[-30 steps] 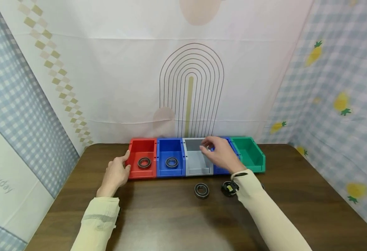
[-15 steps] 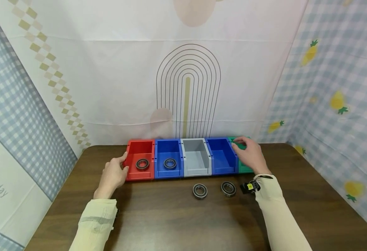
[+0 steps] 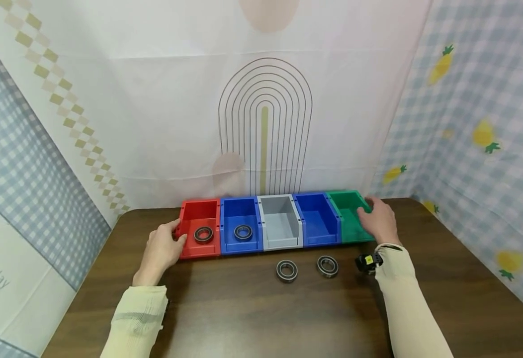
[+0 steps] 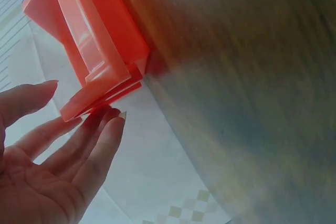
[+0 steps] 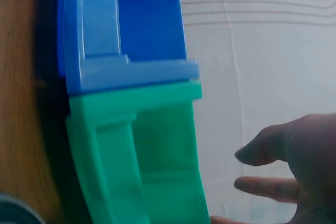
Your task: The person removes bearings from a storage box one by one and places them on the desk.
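My left hand (image 3: 159,251) is at the left outer wall of the red bin (image 3: 199,211), thumb near its front edge. In the left wrist view its extended fingers (image 4: 105,145) meet the red side wall. My right hand (image 3: 381,221) is at the right side of the green bin (image 3: 350,221), thumb by the rim and fingers partly hidden. The right wrist view shows its thumb and finger apart with nothing between them. One ball bearing (image 3: 204,241) lies in the red bin, another bearing (image 3: 243,239) in the left blue bin (image 3: 240,211).
Between the outer bins stand a grey bin (image 3: 281,226) and a second blue bin (image 3: 317,223), all in one row. Two bearings lie on the wooden table (image 3: 261,308) in front: one bearing (image 3: 287,280) before the grey bin, one bearing (image 3: 328,274) before the right blue bin.
My right hand has moved right, from over the grey and blue bins past the green bin to its outer side. The right end of the row has shifted slightly back. The left hand stays at the red bin.
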{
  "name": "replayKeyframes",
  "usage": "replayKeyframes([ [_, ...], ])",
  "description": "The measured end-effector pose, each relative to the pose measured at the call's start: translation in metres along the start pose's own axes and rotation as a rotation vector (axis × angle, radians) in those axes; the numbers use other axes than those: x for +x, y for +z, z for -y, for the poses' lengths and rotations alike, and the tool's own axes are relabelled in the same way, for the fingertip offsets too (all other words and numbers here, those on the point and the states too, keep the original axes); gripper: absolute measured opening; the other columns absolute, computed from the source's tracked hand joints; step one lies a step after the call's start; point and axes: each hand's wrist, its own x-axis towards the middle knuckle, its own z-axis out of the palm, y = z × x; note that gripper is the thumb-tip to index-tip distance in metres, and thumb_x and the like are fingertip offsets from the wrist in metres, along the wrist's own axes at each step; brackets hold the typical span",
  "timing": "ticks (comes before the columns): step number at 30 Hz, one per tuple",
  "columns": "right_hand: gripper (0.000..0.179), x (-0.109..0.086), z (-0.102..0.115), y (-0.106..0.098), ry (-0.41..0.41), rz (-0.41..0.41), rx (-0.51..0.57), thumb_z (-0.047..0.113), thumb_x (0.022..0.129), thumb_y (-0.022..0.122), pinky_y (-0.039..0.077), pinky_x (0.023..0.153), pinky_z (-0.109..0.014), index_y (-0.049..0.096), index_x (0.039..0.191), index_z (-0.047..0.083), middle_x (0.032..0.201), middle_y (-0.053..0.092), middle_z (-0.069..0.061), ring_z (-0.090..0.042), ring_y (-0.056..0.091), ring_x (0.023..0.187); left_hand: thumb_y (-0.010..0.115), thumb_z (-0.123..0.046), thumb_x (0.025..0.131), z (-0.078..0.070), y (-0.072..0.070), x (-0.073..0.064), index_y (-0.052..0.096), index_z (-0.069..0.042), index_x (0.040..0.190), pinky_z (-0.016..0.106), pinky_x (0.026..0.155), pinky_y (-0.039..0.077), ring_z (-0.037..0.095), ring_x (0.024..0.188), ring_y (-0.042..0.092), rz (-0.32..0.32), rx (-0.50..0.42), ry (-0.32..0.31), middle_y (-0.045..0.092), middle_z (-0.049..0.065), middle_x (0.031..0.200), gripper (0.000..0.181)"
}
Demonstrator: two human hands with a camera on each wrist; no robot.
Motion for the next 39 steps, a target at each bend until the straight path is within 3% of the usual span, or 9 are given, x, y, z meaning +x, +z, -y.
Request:
replayKeyframes([
  [5, 0.064, 0.005, -0.017, -0.005, 0.07, 0.099, -0.023, 0.037, 0.107, 0.039, 0.042, 0.101, -0.066, 0.029, 0.156, -0.004, 0.155, 0.034, -0.037, -0.057, 0.039, 0.134, 0.067, -0.011, 0.094, -0.006, -0.006, 0.003, 0.052, 0.007, 0.143, 0.062, 0.104, 0.043, 0.05, 0.124, 0.051, 0.004, 0.085, 0.101, 0.056, 0.034, 0.136, 0.055],
  [7, 0.064, 0.006, -0.024, -0.008, 0.067, 0.135, -0.04, 0.036, 0.108, 0.038, 0.04, 0.103, -0.067, 0.028, 0.156, -0.005, 0.155, 0.032, -0.039, -0.059, 0.036, 0.136, 0.071, -0.011, 0.091, -0.01, -0.008, 0.004, 0.056, 0.006, 0.139, 0.066, 0.106, 0.037, 0.051, 0.127, 0.044, 0.001, 0.14, 0.143, 0.052, 0.035, 0.136, 0.053],
  [11, 0.062, 0.01, -0.031, -0.015, 0.045, 0.157, -0.058, 0.033, 0.109, 0.037, 0.037, 0.105, -0.07, 0.027, 0.156, -0.007, 0.155, 0.028, -0.041, -0.061, 0.033, 0.136, 0.077, -0.013, 0.087, -0.019, -0.019, 0.007, 0.06, 0.004, 0.133, 0.07, 0.103, 0.035, 0.052, 0.129, 0.036, 0.003, 0.217, 0.211, 0.046, 0.034, 0.139, 0.052],
  [14, 0.063, 0.011, -0.031, -0.018, 0.031, 0.177, -0.07, 0.034, 0.109, 0.037, 0.038, 0.104, -0.069, 0.026, 0.156, -0.007, 0.155, 0.027, -0.041, -0.061, 0.033, 0.136, 0.078, -0.015, 0.087, -0.026, -0.031, 0.015, 0.058, 0.004, 0.135, 0.064, 0.102, 0.043, 0.049, 0.127, 0.04, 0.087, 0.23, 0.254, 0.048, 0.032, 0.138, 0.056],
  [20, 0.068, 0.013, -0.031, -0.02, 0.016, 0.213, -0.1, 0.04, 0.109, 0.035, 0.039, 0.103, -0.069, 0.024, 0.157, -0.008, 0.154, 0.028, -0.042, -0.061, 0.034, 0.136, 0.076, -0.016, 0.089, -0.037, -0.045, 0.035, 0.055, 0.004, 0.138, 0.057, 0.105, 0.046, 0.044, 0.125, 0.051, 0.3, 0.186, 0.311, 0.057, 0.028, 0.133, 0.056],
  [23, 0.068, 0.014, -0.032, -0.017, 0.016, 0.223, -0.102, 0.039, 0.109, 0.035, 0.038, 0.105, -0.069, 0.023, 0.157, -0.007, 0.155, 0.027, -0.042, -0.061, 0.033, 0.137, 0.077, -0.017, 0.089, -0.041, -0.044, 0.044, 0.055, 0.002, 0.137, 0.056, 0.105, 0.047, 0.044, 0.125, 0.054, 0.361, 0.177, 0.273, 0.059, 0.028, 0.133, 0.056],
  [29, 0.064, 0.015, -0.035, -0.014, 0.003, 0.214, -0.068, 0.034, 0.109, 0.037, 0.04, 0.103, -0.067, 0.024, 0.157, -0.006, 0.155, 0.028, -0.041, -0.06, 0.035, 0.136, 0.076, -0.021, 0.091, -0.051, -0.035, 0.059, 0.051, -0.002, 0.144, 0.057, 0.104, 0.048, 0.044, 0.127, 0.055, 0.453, 0.211, 0.11, 0.055, 0.028, 0.141, 0.062],
  [34, 0.064, 0.013, -0.037, -0.015, -0.007, 0.212, -0.042, 0.033, 0.109, 0.038, 0.05, 0.088, -0.055, 0.024, 0.158, -0.006, 0.152, 0.034, -0.041, -0.049, 0.058, 0.116, 0.075, -0.021, 0.091, -0.06, -0.023, 0.067, 0.051, -0.001, 0.144, 0.054, 0.106, 0.047, 0.039, 0.124, 0.056, 0.475, 0.222, 0.101, 0.057, 0.026, 0.139, 0.062],
  [39, 0.065, 0.011, -0.037, -0.016, 0.014, 0.246, 0.014, 0.032, 0.109, 0.038, 0.056, 0.085, -0.051, 0.019, 0.159, -0.005, 0.151, 0.032, -0.043, -0.045, 0.066, 0.108, 0.073, -0.015, 0.09, -0.063, -0.003, 0.07, 0.049, -0.002, 0.146, 0.051, 0.103, 0.05, 0.033, 0.117, 0.056, 0.484, 0.219, 0.078, 0.056, 0.023, 0.142, 0.062],
])
